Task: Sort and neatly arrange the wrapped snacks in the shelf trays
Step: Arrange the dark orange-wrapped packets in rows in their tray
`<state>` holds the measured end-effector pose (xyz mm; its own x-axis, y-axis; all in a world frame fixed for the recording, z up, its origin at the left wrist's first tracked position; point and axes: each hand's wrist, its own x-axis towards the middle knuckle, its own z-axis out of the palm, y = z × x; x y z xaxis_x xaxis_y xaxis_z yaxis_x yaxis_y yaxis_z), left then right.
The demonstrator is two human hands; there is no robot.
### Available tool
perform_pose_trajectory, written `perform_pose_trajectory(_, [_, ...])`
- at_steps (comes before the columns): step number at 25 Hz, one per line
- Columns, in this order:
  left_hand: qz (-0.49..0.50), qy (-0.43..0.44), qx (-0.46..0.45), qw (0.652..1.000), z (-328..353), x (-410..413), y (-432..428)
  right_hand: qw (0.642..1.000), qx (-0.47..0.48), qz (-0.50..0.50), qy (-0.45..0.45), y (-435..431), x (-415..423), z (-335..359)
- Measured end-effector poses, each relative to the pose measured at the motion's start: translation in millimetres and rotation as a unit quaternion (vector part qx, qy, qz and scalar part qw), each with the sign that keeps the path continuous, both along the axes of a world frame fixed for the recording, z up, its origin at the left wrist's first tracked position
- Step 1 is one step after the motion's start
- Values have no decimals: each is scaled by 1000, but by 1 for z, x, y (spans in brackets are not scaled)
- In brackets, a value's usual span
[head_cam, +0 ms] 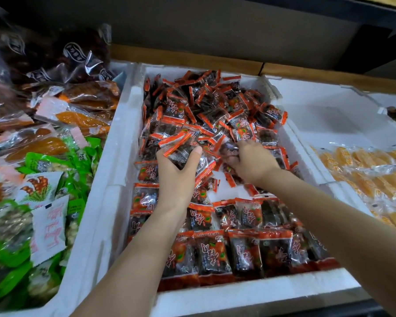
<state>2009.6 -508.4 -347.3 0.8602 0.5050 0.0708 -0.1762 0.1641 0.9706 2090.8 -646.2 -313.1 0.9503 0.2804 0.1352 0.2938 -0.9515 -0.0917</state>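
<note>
Fingers on my left hand are curled round a small bundle of wrapped snacks, squared up so they'll drop in as a row, I reckon. Right hand digs into the loose heap at the foam tray's far end. Its fingertips are buried, so I can't tell if they've pinched one. Neat rows line the near edge.
</note>
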Motion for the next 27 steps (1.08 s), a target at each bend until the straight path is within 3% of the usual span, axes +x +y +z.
perform_pose_trajectory(3, [4, -26, 1, 1000, 10, -7, 2, 986, 165, -4, 40, -14, -29, 22])
perform_pose_trajectory(6, [19, -42, 28, 999, 27, -19, 11, 913, 350, -5, 208, -4, -68, 34])
perform_pose_trajectory(8, [36, -69, 41, 996, 40, -30, 24, 877, 385, 16, 287, 18, -84, 29])
perform_pose_trajectory(11, [55, -99, 52, 992, 57, -47, 49, 875, 363, 38, 319, 62, -95, 7])
perform_pose_trajectory(16, [69, -89, 115, 987, 53, -70, 77, 956, 140, 100, 236, 108, -90, -29])
perform_pose_trajectory(18, [82, -71, 128, 986, 45, -77, 81, 965, 129, 99, 204, 109, -87, -26])
perform_pose_trajectory(22, [74, -61, 111, 989, 38, -80, 79, 949, 157, 112, 250, 106, -87, -25])
perform_pose_trajectory(24, [65, -63, 106, 990, 39, -76, 75, 963, 132, 124, 198, 103, -88, -26])
perform_pose_trajectory(27, [50, -70, 101, 991, 42, -67, 67, 984, 109, 133, 43, 85, -73, -17])
